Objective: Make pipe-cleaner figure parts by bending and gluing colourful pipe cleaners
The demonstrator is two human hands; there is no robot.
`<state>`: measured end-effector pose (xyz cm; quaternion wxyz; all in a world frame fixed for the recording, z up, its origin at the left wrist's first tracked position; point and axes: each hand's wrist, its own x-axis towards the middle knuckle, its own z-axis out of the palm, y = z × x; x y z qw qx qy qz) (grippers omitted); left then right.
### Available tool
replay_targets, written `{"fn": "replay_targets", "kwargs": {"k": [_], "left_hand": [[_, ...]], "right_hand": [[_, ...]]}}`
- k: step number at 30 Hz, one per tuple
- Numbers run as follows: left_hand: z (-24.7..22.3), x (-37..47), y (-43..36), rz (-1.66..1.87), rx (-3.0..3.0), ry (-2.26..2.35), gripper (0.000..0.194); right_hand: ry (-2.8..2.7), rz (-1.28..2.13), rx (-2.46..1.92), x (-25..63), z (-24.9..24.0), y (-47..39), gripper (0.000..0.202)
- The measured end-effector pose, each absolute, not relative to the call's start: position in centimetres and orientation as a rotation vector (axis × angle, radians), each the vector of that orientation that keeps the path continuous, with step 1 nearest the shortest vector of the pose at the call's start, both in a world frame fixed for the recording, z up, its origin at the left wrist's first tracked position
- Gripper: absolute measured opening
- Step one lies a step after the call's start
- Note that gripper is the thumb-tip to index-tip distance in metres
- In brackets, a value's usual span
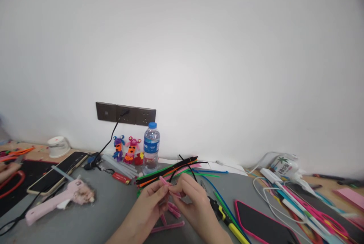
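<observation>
Both my hands meet at the lower middle, above the grey mat (113, 206). My left hand (149, 206) pinches a pink pipe cleaner (163, 180) between thumb and finger. Fingers of my right hand (195, 200) are closed on the same pipe cleaner, just to the right. Its lower part is hidden behind the fingers. Below and between the hands, more pink pipe cleaner pieces (167, 227) show; I cannot tell whether all are loose. Behind the hands lies a bundle of black, orange and green pipe cleaners (178, 166).
A pink hot glue gun (52, 204) and a phone (58, 172) lie left. A water bottle (151, 147) stands by small figures (132, 151). Right are a yellow-and-black tool (227, 219), a pink-edged phone (264, 223) and cables. Another person's hand (8, 170) shows far left near red-handled scissors (15, 181).
</observation>
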<state>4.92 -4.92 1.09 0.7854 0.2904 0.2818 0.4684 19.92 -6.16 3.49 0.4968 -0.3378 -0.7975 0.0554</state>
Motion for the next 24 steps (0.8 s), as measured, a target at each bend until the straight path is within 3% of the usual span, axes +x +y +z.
{"fn": "replay_targets", "kwargs": {"k": [14, 20, 24], "left_hand": [[1.7, 4.4, -4.9, 1.028, 0.754, 0.733, 0.04], [1.9, 4.6, -4.8, 1.059, 0.809, 0.782, 0.042], [2.1, 4.5, -4.9, 0.992, 0.883, 0.784, 0.046]], "right_hand": [[-1.973, 0.306, -0.844, 20.3, 3.9, -6.2, 0.02], [-1.897, 0.608, -0.91, 21.0, 4.2, -6.2, 0.01], [-1.736, 0.868, -0.897, 21.7, 4.3, -5.8, 0.013]]}}
